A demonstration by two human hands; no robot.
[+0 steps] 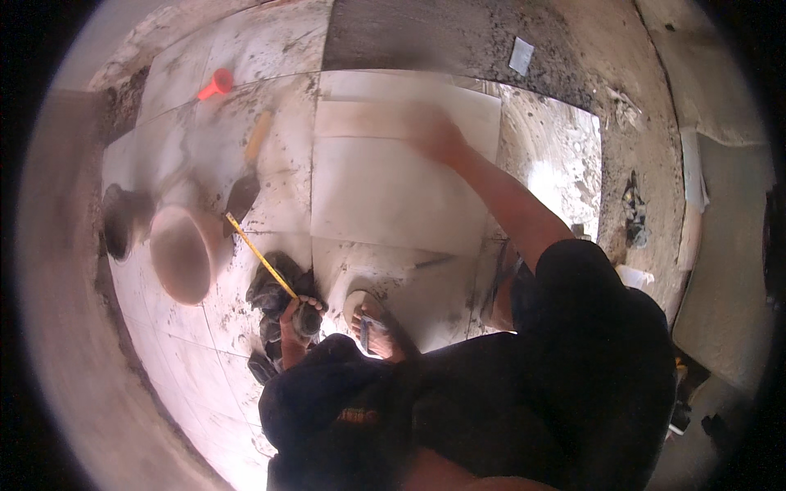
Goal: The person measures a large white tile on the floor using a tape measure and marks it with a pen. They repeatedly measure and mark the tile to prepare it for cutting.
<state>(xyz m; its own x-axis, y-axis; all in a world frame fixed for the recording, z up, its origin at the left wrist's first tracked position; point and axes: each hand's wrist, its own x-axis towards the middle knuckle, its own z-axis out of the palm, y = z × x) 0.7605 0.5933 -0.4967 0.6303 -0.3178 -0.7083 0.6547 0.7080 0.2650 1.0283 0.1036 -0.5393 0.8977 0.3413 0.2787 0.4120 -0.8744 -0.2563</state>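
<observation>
My left hand [292,327] is closed around a tape measure at the lower left of centre. Its yellow blade [260,258] sticks out up and to the left. Crumpled dark material [277,282] lies right beside that hand, and the tape's case is partly hidden by fingers. My right arm stretches forward over a large pale tile [397,192]. Motion smears my right hand [435,135] near the tile's far part, so its fingers do not show. My sandalled foot [372,327] rests on the tiled floor between my arms.
A trowel [243,195] with a wooden handle lies left of the tile. Beyond it is an orange-red cone-shaped thing [217,83]. A beige bucket [180,254] and a dark bucket [123,221] stand left. Wet, smeared grey floor [548,139] borders the tile's right side.
</observation>
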